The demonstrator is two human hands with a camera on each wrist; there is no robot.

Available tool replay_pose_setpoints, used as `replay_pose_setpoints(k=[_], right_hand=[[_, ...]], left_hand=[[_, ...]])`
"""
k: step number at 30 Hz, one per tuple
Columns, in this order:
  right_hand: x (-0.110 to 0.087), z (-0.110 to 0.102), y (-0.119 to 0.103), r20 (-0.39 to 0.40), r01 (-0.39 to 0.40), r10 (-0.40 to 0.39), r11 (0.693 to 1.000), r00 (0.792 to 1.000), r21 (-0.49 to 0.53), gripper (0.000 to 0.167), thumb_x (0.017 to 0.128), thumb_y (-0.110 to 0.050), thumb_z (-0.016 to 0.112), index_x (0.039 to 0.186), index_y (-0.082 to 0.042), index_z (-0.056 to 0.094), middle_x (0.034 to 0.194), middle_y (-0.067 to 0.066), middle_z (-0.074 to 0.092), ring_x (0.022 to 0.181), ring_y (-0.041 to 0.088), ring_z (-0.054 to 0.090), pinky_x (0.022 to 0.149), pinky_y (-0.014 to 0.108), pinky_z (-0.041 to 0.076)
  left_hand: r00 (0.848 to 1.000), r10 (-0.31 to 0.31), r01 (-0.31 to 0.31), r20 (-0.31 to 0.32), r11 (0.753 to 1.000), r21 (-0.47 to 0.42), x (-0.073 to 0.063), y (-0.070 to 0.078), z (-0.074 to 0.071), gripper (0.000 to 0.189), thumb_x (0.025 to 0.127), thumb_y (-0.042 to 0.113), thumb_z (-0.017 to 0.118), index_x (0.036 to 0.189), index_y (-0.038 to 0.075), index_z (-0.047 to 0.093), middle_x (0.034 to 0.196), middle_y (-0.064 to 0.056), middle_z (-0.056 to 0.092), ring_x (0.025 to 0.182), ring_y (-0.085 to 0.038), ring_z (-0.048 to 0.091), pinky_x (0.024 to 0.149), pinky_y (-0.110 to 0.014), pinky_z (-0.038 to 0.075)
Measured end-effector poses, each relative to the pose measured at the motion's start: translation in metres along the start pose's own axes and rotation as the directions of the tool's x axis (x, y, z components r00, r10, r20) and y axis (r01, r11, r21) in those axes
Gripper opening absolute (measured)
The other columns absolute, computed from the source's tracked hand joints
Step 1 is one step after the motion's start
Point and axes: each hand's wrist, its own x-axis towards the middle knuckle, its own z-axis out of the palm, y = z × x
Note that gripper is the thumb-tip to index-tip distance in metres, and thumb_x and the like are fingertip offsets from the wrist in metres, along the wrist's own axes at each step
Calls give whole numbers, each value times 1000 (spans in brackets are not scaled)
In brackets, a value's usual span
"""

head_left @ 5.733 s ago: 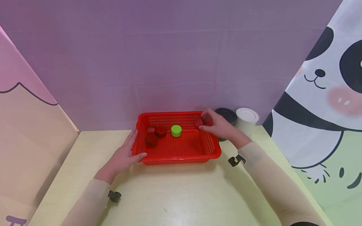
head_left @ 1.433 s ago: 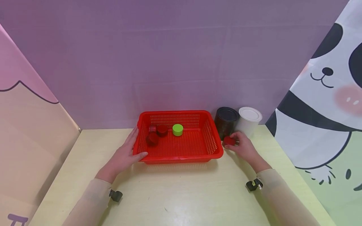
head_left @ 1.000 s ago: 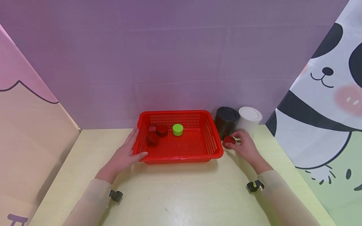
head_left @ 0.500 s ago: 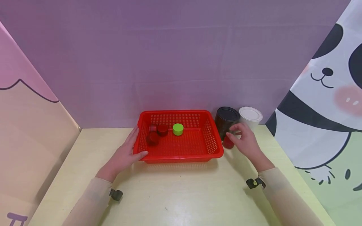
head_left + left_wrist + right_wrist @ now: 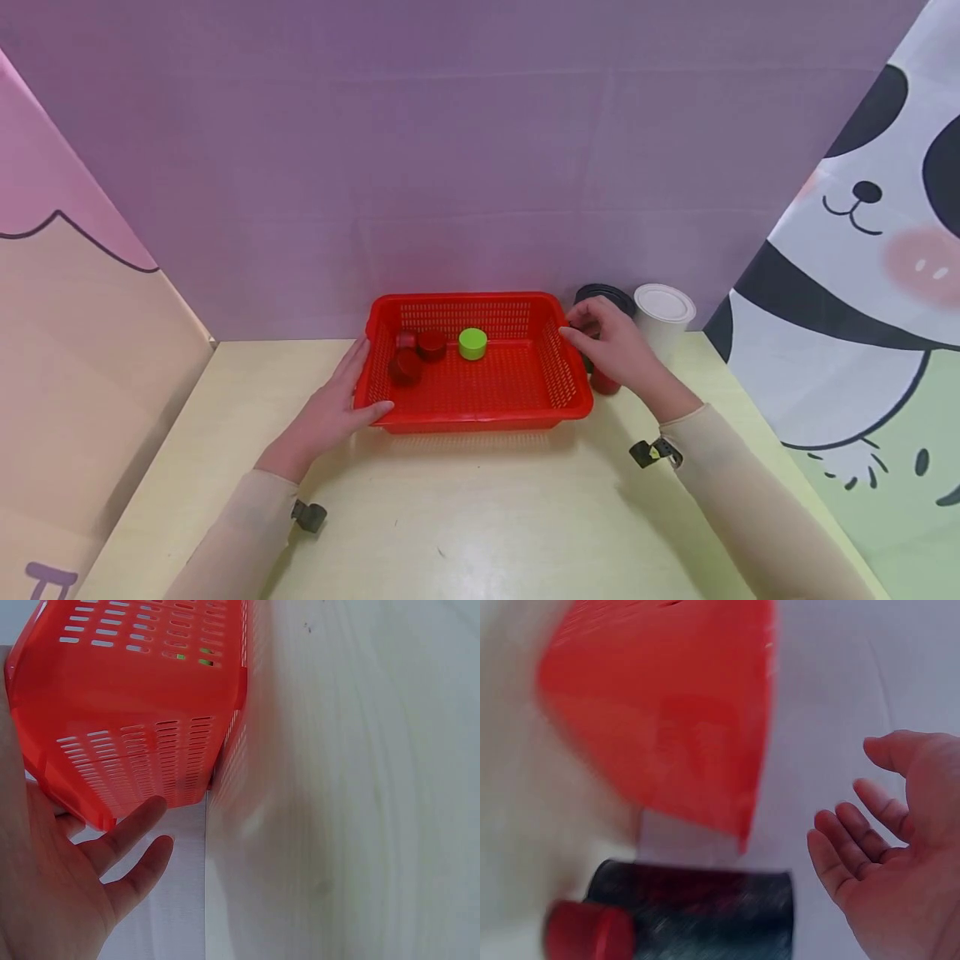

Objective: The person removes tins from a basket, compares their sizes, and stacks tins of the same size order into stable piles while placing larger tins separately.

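The red plastic basket (image 5: 472, 417) stands at the back of the table. My left hand (image 5: 326, 417) rests on its left end, thumb over the front corner of the rim and fingers nearly straight along the outside; the left wrist view shows the fingers reaching past the basket wall (image 5: 127, 682). My right hand (image 5: 611, 342) is in the air by the basket's right rim, fingers loosely bent and holding nothing. Below it a small red round cap (image 5: 604, 383) stands in front of the black can (image 5: 727, 907). Inside the basket are a bright green cap (image 5: 472, 344) and several dark red round pieces (image 5: 406, 367).
A white can (image 5: 665, 317) with a lid stands right of the black can, which my right hand partly hides in the head view. Behind the pale table (image 5: 465, 517) hangs a purple cloth (image 5: 465, 167). A panda print (image 5: 840, 317) is on the right.
My right hand, which carried red from the basket and set the red cap beside the black can, has let go, risen and moved left to the basket's right rim. My left hand has stayed put.
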Motion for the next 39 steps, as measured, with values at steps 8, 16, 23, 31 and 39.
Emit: replay_pose_setpoints(k=[8,16,23,31,39], right_hand=[[33,15,-33,89,14,-14,1000,996,7,20,105,-19,78,118,-8,70,121,10,67,114,32,65,102,52,59],[63,29,-41,106,5,-10,999,994,44,18,106,-22,76,117,-10,69,120,12,69,114,33,65,101,52,59],[83,48,-36,105,30,-38,997,994,73,17,106,-24,77,115,-11,71,115,10,71,109,31,66,99,48,60],[97,64,-35,123,-9,-4,995,992,102,18,107,-30,77,117,-15,72,116,7,71,111,30,66,101,48,61],[107,83,-19,176,-20,-5,990,984,141,26,103,-24,81,123,-9,72,117,8,73,111,30,67,98,45,62]], left_hand=[[1000,8,-8,-9,1000,15,0,1,0,118,96,47,83,180,28,3,186,5,2,167,-39,22,109,-64,55],[1000,8,-8,-8,1000,9,-3,4,0,117,96,46,83,180,28,3,186,4,3,167,-39,20,109,-65,56],[1000,5,-5,-12,1000,6,-2,5,1,118,96,46,84,180,28,4,186,3,4,167,-39,23,107,-63,57],[1000,-4,5,-15,1000,22,-4,5,0,118,96,49,83,180,30,3,187,3,4,166,-40,23,107,-64,57],[1000,12,-11,-21,1000,29,-5,6,0,118,96,51,83,180,26,4,187,4,3,166,-40,24,110,-65,54]])
